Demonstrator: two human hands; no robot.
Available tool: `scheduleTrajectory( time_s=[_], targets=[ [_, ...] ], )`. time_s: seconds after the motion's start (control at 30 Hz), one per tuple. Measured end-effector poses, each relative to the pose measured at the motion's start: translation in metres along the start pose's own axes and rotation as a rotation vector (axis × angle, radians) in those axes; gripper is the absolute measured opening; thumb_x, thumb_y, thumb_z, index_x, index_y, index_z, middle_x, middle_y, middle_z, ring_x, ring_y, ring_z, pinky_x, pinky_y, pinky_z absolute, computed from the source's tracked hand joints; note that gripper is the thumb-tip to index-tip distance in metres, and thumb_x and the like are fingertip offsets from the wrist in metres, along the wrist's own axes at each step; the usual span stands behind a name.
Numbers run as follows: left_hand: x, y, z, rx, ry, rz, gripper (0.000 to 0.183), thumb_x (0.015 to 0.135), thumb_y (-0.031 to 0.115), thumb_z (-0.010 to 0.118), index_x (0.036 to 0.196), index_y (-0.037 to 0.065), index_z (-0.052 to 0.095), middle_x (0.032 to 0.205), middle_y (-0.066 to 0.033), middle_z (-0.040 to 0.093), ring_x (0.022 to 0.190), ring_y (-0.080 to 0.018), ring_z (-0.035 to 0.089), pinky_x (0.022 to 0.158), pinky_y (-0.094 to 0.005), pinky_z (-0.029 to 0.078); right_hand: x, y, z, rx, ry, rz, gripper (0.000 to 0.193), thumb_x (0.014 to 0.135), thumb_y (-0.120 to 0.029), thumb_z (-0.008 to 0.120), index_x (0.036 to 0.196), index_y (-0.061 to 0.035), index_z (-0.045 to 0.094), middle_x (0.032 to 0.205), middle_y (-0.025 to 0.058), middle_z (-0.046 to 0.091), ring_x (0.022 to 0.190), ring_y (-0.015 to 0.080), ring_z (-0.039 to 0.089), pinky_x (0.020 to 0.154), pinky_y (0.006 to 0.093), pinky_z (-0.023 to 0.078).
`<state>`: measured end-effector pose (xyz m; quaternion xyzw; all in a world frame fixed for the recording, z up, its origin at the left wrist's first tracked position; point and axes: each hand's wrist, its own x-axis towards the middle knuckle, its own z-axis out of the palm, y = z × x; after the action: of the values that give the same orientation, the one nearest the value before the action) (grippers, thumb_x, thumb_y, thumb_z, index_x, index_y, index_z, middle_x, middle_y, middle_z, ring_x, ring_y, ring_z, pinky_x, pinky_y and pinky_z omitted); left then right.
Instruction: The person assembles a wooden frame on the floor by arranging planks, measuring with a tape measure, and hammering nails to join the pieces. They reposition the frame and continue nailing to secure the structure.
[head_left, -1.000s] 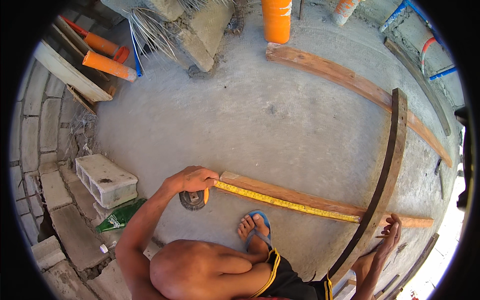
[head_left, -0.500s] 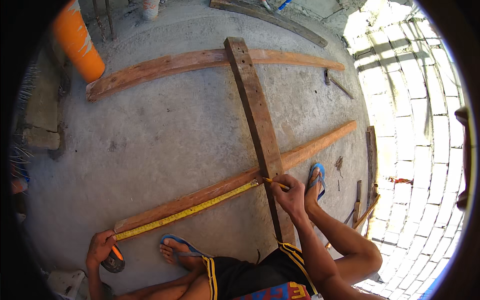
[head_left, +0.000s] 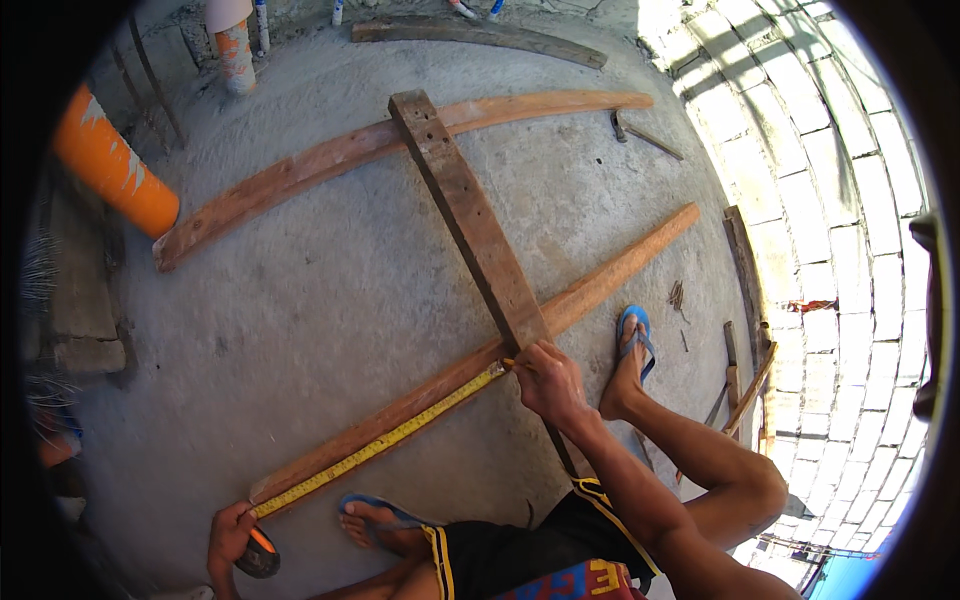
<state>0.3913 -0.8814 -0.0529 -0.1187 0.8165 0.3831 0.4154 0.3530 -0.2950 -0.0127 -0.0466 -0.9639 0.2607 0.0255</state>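
My left hand (head_left: 231, 534) is closed around a black and orange tape measure (head_left: 262, 556) at the near left end of a reddish wooden beam (head_left: 390, 422). The yellow tape blade (head_left: 380, 445) runs out along that beam's near side to the crossing timber. There my right hand (head_left: 550, 382) is closed on a yellow pencil (head_left: 509, 362), its tip beside the blade's far end. Under my right hand passes a darker wooden timber (head_left: 470, 215) with holes, lying across this beam and a second reddish beam (head_left: 300, 165) farther off. My fingers hide most of the pencil.
A hammer (head_left: 645, 136) lies at the far right on the concrete floor, and several nails (head_left: 677, 294) lie near my sandalled right foot (head_left: 630, 345). An orange pipe (head_left: 118, 165) stands at left. Along the right runs a block wall (head_left: 800, 220), with wood scraps (head_left: 745, 385) beside it.
The view has turned and shifted, so the beams appear tilted differently. My right hand has moved in closer to the tape's end, covering more of the pencil. My left hand keeps hold of the tape measure.
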Motion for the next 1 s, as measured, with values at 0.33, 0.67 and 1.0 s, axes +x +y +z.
scheduleTrajectory(
  time_s=[0.33, 0.67, 1.0],
  targets=[
    [0.000, 0.002, 0.000, 0.015, 0.002, -0.016, 0.018, 0.092, 0.013, 0.057, 0.090, -0.003, 0.065, 0.073, -0.0073, 0.067, 0.069, -0.0131, 0.061, 0.067, -0.0321, 0.050, -0.011, 0.015, -0.003, 0.019, -0.042, -0.109, 0.011, 0.079, 0.002, 0.069, 0.085, -0.0023, 0.061, 0.077, 0.0150, 0.060, 0.071, 0.0360, 0.062, 0.064, 0.0440, 0.051],
    [0.009, -0.018, -0.005, -0.005, -0.061, 0.047, 0.019, 0.095, 0.013, 0.056, 0.087, -0.001, 0.063, 0.072, -0.0043, 0.063, 0.067, -0.0121, 0.059, 0.066, -0.0301, 0.049, -0.012, 0.007, -0.002, 0.030, 0.018, -0.084, 0.011, 0.078, -0.001, 0.069, 0.080, -0.0025, 0.058, 0.073, 0.0139, 0.059, 0.075, 0.0360, 0.063, 0.068, 0.0442, 0.053],
    [-0.001, 0.007, -0.053, -0.266, 0.154, 0.057, 0.023, 0.100, 0.023, 0.057, 0.106, 0.003, 0.067, 0.079, -0.0055, 0.064, 0.073, -0.0146, 0.059, 0.070, -0.0315, 0.049, 0.020, -0.100, -0.206, 1.189, 0.639, -0.467, 0.023, 0.094, -0.014, 0.072, 0.114, -0.0062, 0.062, 0.093, 0.0055, 0.069, 0.080, 0.0147, 0.064, 0.074, 0.0296, 0.050]
  ],
)
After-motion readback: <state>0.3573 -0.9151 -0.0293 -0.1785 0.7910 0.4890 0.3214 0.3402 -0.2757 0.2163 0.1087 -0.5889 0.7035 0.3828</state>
